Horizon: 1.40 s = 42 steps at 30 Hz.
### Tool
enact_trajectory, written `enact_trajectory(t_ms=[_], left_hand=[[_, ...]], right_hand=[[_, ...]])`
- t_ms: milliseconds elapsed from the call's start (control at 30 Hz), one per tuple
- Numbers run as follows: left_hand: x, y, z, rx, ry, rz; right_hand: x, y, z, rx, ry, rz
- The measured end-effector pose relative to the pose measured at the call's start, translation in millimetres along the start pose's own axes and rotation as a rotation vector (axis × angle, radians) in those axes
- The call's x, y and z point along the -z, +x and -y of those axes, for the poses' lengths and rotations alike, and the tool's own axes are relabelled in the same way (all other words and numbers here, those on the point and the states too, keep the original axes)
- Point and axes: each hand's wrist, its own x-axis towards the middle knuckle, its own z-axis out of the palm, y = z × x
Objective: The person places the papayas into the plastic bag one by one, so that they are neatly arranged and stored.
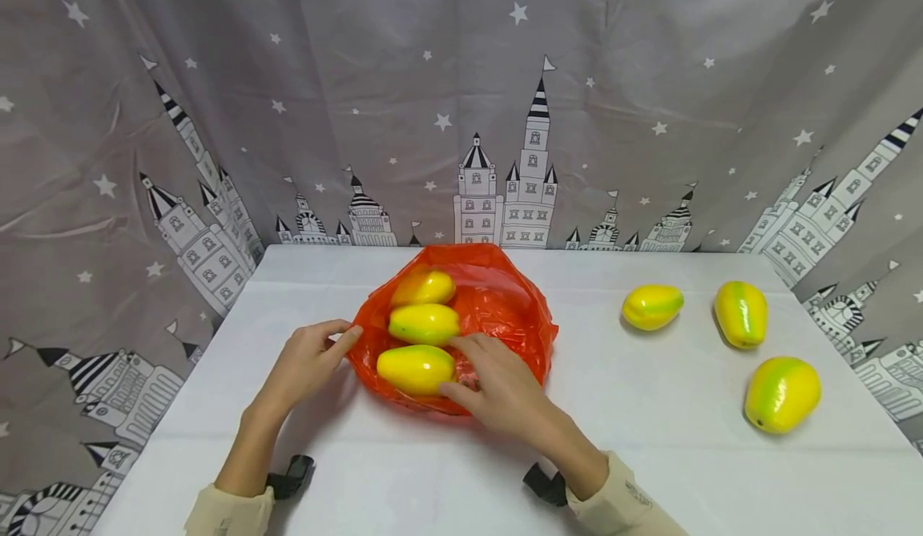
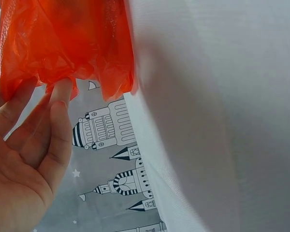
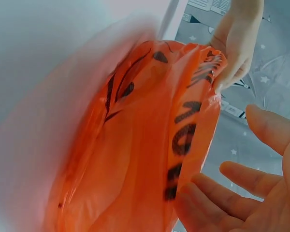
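Observation:
A red plastic bag [image 1: 505,312] lies with its mouth open on the white table. Inside its left half rest three yellow-green mangoes, a near mango [image 1: 416,370], a middle mango [image 1: 424,324] and a far mango [image 1: 425,288]. My left hand [image 1: 306,364] pinches the bag's left rim between thumb and fingers; the left wrist view has the fingertips against the thin plastic. Over the bag's front right rim reaches my right hand [image 1: 505,388], its fingertips beside the near mango's right end. In the right wrist view that hand [image 3: 246,193] has spread, relaxed fingers and holds nothing.
To the right on the white tablecloth [image 1: 634,472] lie three more mangoes: one at the left [image 1: 652,307], one behind [image 1: 741,315] and one nearest the front [image 1: 783,394]. A grey curtain [image 1: 404,63] printed with castles and stars hangs behind the table.

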Motion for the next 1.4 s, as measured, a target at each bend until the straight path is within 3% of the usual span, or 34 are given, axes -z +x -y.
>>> enact_trajectory(t_ms=[267, 667, 1100, 1400], left_hand=[[-1.2, 0.5, -0.4, 0.005, 0.011, 0.002], [-1.1, -1.4, -1.0, 0.029, 0.017, 0.015], [-2.5, 0.9, -0.3, 0.015, 0.015, 0.014], [-2.0, 0.2, 1.1, -0.005, 0.012, -0.003]], right_hand=[[9.7, -18.4, -10.5, -0.013, -0.039, -0.017], [15.9, -36.6, -31.2, 0.019, -0.028, -0.140], [25.4, -55.7, -53.9, 0.088, -0.022, -0.253], [30.5, -67.0, -70.3, 0.053, -0.038, -0.294]])
